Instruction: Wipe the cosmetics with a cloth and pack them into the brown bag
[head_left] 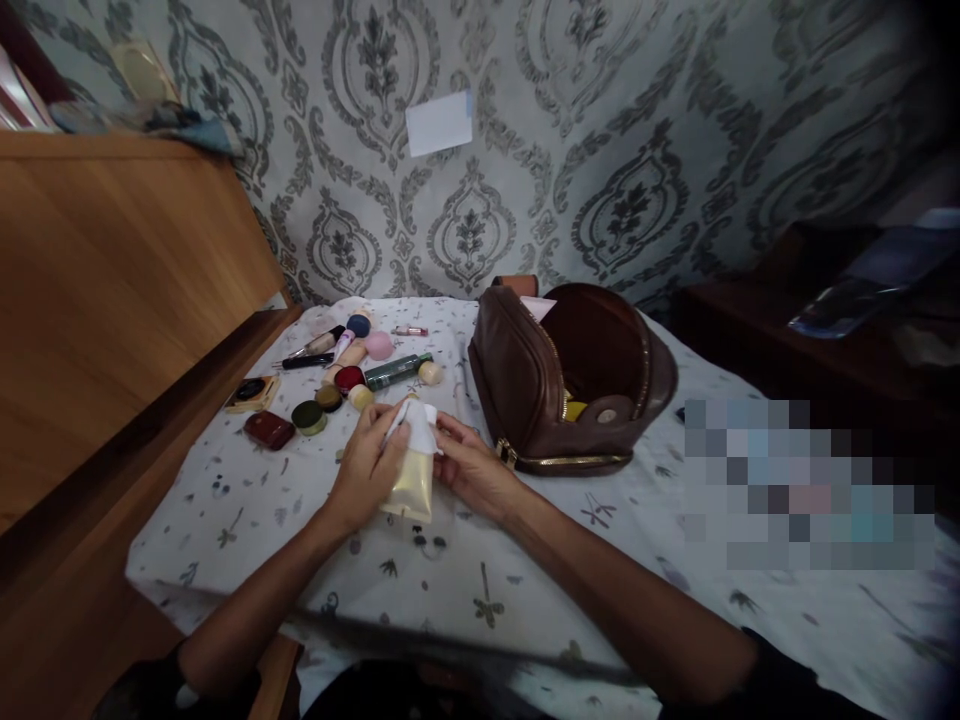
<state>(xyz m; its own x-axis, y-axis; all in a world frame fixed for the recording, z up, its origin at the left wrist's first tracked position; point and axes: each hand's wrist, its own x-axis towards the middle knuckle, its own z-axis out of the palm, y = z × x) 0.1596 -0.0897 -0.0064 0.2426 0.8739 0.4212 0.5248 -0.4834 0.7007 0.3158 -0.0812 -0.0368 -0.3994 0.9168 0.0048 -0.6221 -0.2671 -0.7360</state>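
A pale gold squeeze tube (412, 488) is held between my hands above the table, its flat crimped end pointing toward me. A white wipe or cloth (418, 424) is wrapped over the tube's far end and hides it. My left hand (369, 458) is closed on the tube's left side, thumb across the front. Against the right side, my right hand (469, 462) grips the white cloth and tube with curled fingers. Just beyond my hands lie a green bottle (391, 372), a dark red round jar (349, 379) and a cream-coloured jar (361, 397).
An unzipped brown leather bag (517, 370) stands right of my hands. Cosmetics spread left, including a green-lidded jar (308, 417), a dark red case (268, 430) and a compact (253, 393). A wooden cabinet (127, 300) borders the left side. A patterned cloth (255, 540) covers the table.
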